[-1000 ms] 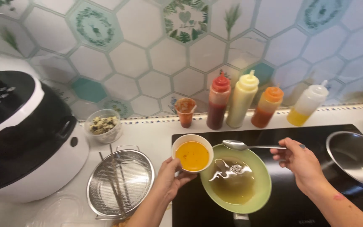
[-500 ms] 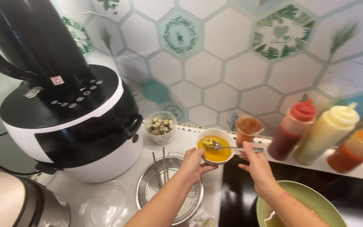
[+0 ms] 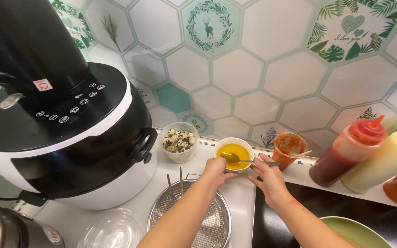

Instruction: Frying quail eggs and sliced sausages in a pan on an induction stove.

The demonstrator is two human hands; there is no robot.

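Note:
My left hand [image 3: 217, 171] grips the near rim of a small white bowl [image 3: 247, 148] of yellow-orange liquid, which rests on the white counter. My right hand [image 3: 268, 177] sits just right of the bowl and holds the handle of a metal spoon [image 3: 241, 159]. The spoon's head lies in the liquid. My left forearm crosses over a round metal mesh strainer [image 3: 212, 225].
A large black-and-white cooking machine [image 3: 65, 133] fills the left. A clear cup of speckled eggs [image 3: 178, 141] stands beside it. To the right are a small cup of red sauce [image 3: 289, 148], squeeze bottles [image 3: 354, 149], a green plate [image 3: 368, 232] and a clear lid [image 3: 111, 229].
The bowl went from above the green plate leftward to the counter by the egg cup. The spoon, held over the plate before, now rests in the bowl. My view swung left.

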